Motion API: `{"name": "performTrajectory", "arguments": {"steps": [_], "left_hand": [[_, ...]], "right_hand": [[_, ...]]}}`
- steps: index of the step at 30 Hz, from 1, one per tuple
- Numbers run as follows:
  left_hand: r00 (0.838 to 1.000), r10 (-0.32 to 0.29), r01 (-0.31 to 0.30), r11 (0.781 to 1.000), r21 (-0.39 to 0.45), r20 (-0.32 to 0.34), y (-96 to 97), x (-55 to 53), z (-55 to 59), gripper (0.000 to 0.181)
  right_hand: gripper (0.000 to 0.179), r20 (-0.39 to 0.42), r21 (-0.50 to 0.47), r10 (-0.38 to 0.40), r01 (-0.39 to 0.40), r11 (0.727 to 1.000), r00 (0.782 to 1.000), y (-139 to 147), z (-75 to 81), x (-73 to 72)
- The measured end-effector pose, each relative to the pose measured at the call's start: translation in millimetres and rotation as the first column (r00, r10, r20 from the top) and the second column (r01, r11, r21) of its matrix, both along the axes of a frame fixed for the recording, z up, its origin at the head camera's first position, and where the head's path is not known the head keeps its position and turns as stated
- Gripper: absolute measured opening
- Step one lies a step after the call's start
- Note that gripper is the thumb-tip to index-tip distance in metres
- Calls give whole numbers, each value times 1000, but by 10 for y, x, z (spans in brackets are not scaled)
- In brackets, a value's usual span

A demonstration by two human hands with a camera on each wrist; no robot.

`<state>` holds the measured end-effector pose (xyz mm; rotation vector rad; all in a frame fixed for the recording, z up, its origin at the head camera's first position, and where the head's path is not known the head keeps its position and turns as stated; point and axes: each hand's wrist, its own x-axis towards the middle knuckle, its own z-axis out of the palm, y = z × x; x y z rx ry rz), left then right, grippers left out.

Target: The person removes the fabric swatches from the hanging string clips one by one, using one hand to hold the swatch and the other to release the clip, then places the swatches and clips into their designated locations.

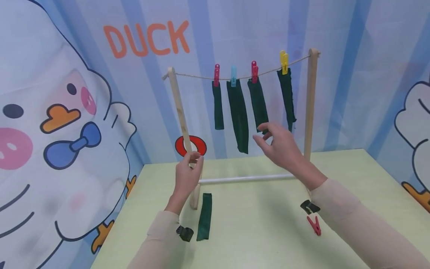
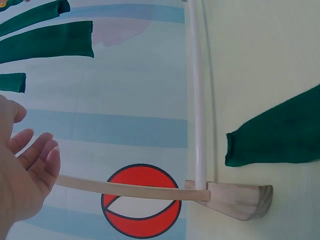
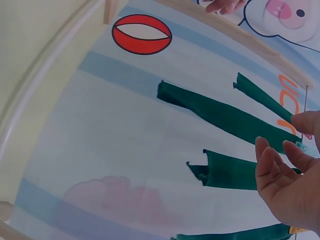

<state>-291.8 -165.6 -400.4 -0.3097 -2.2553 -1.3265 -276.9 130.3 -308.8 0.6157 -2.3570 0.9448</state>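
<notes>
My left hand (image 1: 187, 175) is beside the left wooden post (image 1: 179, 108), its fingers loosely bent and nothing between them. In the left wrist view, those fingers (image 2: 37, 159) hang apart from the cloth. My right hand (image 1: 281, 146) is raised in front of the hanging dark green cloth strips, overlapping the lower end of one strip (image 1: 258, 102); its fingers are relaxed and hold nothing. Several strips hang from the string (image 1: 198, 77) by clothespins: a red one (image 1: 216, 74), a light blue one (image 1: 233, 76), another red one (image 1: 254, 71) and a yellow one (image 1: 284, 62).
Another green strip (image 1: 205, 216) lies flat on the pale table (image 1: 248, 239), near the left post's foot. A loose red clothespin (image 1: 314, 225) lies by my right forearm. The right post (image 1: 311, 108) and a white crossbar (image 1: 246, 179) complete the frame before a duck-printed curtain.
</notes>
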Motion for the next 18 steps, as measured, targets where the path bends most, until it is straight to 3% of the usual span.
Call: {"name": "performTrajectory", "arguments": {"steps": [7,18], "left_hand": [[999,-23,23,999,32,-23,48,-62,152,20],[993,-30,29,1000,-4,-118,149,-211,564,24]], "right_hand": [[33,-89,-13,59,-61,998,994,-165,214,-63],[35,-213,-16,103,-109,994,971,-380,691,-193]]}}
